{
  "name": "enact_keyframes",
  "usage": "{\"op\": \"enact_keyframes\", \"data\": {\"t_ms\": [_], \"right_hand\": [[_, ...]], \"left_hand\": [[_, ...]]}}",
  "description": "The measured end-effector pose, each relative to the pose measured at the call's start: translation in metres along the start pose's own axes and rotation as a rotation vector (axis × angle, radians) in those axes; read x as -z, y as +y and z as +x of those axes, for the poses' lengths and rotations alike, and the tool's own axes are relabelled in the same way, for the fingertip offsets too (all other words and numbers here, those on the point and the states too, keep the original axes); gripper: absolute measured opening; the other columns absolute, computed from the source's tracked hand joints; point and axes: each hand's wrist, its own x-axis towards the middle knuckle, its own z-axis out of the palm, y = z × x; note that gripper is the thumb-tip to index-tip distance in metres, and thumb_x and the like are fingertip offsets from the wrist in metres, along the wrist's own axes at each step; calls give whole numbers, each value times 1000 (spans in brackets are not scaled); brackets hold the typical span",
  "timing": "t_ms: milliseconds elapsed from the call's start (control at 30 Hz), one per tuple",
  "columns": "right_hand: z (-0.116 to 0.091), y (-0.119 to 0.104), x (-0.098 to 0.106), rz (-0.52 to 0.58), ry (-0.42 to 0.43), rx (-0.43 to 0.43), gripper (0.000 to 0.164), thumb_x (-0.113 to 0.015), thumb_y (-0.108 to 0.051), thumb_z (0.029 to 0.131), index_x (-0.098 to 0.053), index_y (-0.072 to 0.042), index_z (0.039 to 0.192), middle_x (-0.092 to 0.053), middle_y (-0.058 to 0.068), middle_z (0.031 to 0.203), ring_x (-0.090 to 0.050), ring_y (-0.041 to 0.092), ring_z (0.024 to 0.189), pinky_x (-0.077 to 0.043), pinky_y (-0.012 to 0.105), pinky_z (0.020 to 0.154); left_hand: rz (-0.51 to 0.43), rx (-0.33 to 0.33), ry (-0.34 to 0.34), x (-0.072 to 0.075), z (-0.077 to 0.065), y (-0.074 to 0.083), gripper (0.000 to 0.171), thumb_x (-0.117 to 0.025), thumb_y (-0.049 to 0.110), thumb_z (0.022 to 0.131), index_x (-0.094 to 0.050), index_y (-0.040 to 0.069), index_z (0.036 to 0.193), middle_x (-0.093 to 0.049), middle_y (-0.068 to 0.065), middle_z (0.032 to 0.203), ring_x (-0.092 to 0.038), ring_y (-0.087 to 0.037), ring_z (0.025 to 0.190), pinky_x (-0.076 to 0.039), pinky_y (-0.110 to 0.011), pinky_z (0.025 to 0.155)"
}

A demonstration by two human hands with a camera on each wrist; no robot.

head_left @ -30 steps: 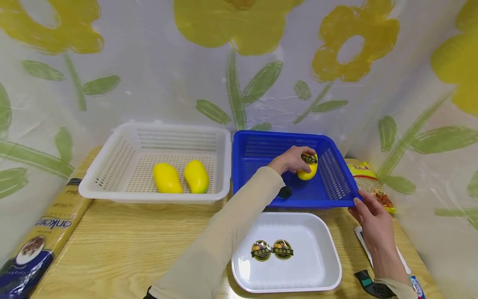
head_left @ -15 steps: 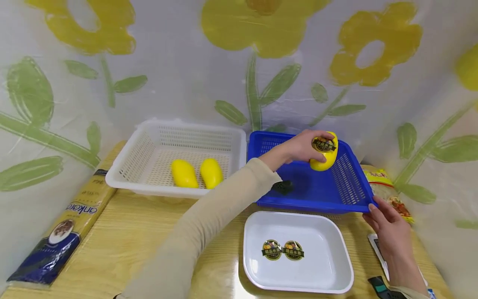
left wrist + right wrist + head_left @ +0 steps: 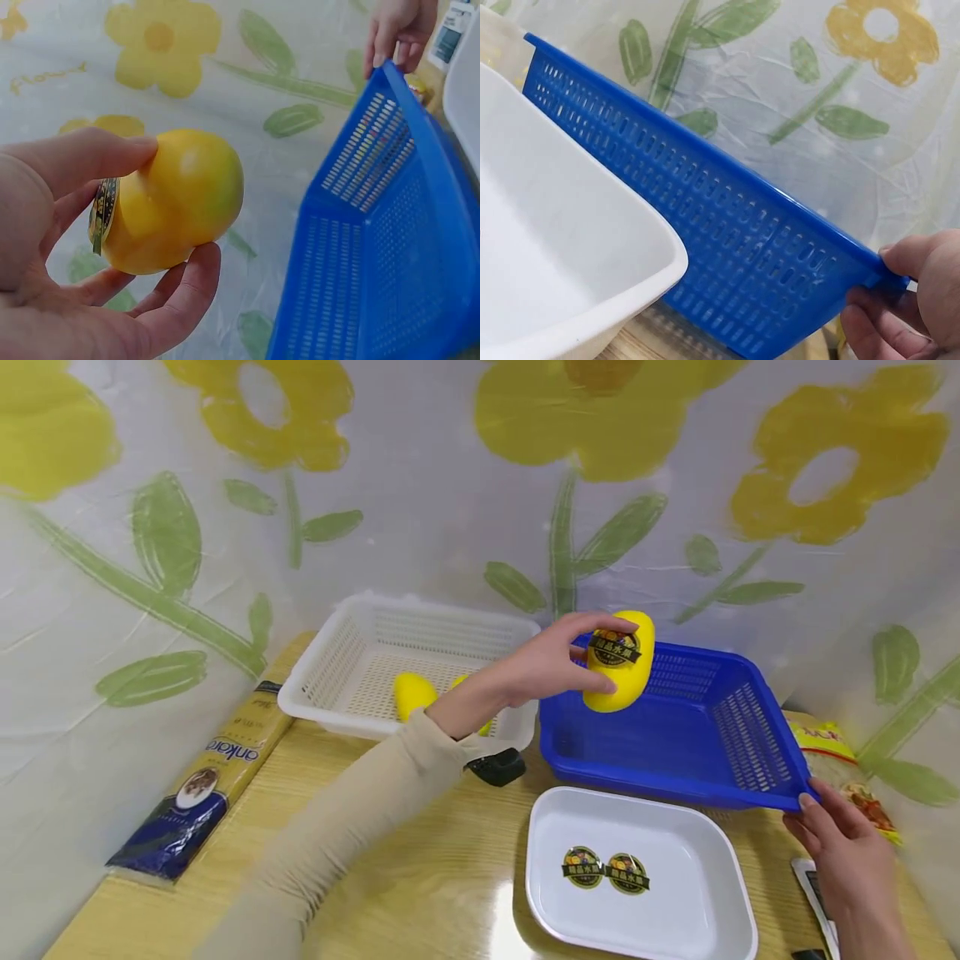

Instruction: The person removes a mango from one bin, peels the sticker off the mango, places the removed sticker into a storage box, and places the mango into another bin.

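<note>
My left hand (image 3: 543, 662) grips a yellow mango (image 3: 636, 672) above the left part of the blue basket (image 3: 645, 750). A black-and-gold fruit sticker (image 3: 613, 648) is on the mango's side. In the left wrist view, thumb and fingers curl round the mango (image 3: 196, 195), which has a greenish patch. My right hand (image 3: 855, 852) pinches the near right corner of the blue basket's rim, as the right wrist view also shows with that hand (image 3: 922, 292). Two more mangoes lie in the white basket (image 3: 322, 714); my left forearm partly covers one mango (image 3: 414, 693).
In front of the blue basket is a white tray (image 3: 693, 877) with two round stickers (image 3: 606, 870) in it. A gold and blue ankara packet (image 3: 202, 785) lies at the left. A food bag (image 3: 832, 752) and a white-edged item (image 3: 813, 893) sit at the right.
My left hand has lifted the mango up out of the blue basket and moved it left. My right hand stays on the basket's corner. The head view has turned left.
</note>
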Motion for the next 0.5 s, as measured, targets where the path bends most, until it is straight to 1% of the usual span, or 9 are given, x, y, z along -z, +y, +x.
{"op": "enact_keyframes", "data": {"t_ms": [133, 167, 267, 367, 500], "right_hand": [[0, 1, 3, -35, 55, -14, 72, -76, -29, 81, -47, -21, 146, -58, -11, 101, -68, 4, 73, -56, 20, 61], [0, 2, 3, -38, 64, -12, 72, -76, -29, 82, -46, -21, 147, -57, -11, 102, -68, 4, 72, -56, 20, 60], [0, 3, 5, -50, 78, -11, 72, -74, -30, 83, -44, -19, 148, -56, -12, 103, -67, 2, 72, -56, 19, 59], [0, 4, 6, -67, 78, -9, 72, -72, -31, 84, -43, -18, 148, -55, -12, 104, -66, 1, 72, -55, 18, 58], [0, 3, 6, -89, 72, -13, 72, -71, -33, 85, -41, -18, 149, -55, -13, 104, -66, 0, 72, -55, 18, 58]], "left_hand": [[54, -36, -15, 4, -27, -3, 64, -76, 7, 84, -51, 20, 141, -36, 2, 147, -42, -17, 126, -43, -31, 101], [74, -48, -20, 4, -34, -3, 63, -76, 7, 84, -51, 19, 141, -37, 2, 146, -42, -17, 126, -42, -32, 101], [136, -56, -25, 3, -58, -3, 63, -75, 7, 83, -52, 19, 141, -37, 1, 146, -39, -16, 128, -40, -32, 102], [151, -20, -31, -2, -84, -4, 61, -74, 7, 83, -55, 22, 139, -31, -1, 150, -38, -19, 129, -46, -32, 95], [165, 25, -43, -10, -121, -10, 61, -73, 3, 81, -57, 22, 136, -25, -5, 154, -44, -25, 127, -54, -30, 80]]}}
